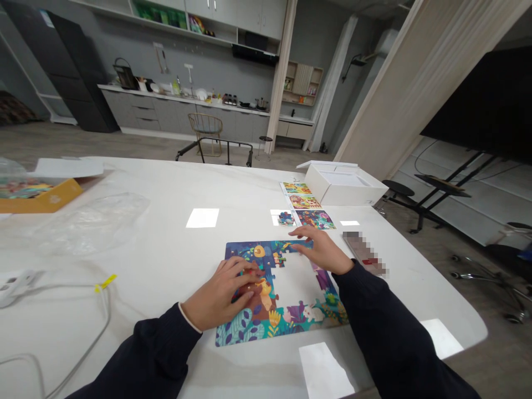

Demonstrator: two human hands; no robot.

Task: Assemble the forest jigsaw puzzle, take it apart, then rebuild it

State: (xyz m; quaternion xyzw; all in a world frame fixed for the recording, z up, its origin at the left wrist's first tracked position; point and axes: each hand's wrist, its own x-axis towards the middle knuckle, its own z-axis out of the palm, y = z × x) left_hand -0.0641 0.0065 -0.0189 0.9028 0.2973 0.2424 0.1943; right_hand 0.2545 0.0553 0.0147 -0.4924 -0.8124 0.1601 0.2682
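A colourful jigsaw puzzle (249,327) lies flat on the white table, with a bare white gap right of its centre. My left hand (226,291) rests on the puzzle's left part, fingers spread over the brown figure. Over the upper right edge of the puzzle is my right hand (320,246), its thumb and fingers apart and nothing seen between them. Beyond that hand sits a small stack of loose puzzle pieces (286,218). Picture cards (301,201) lie in a row just behind the stack.
An open white box (347,191) stands at the back right, and a pixelated flat object (363,252) lies right of the puzzle. At left are an orange box (62,195), crumpled clear plastic (97,221) and a white cable (108,313) with a yellow tag.
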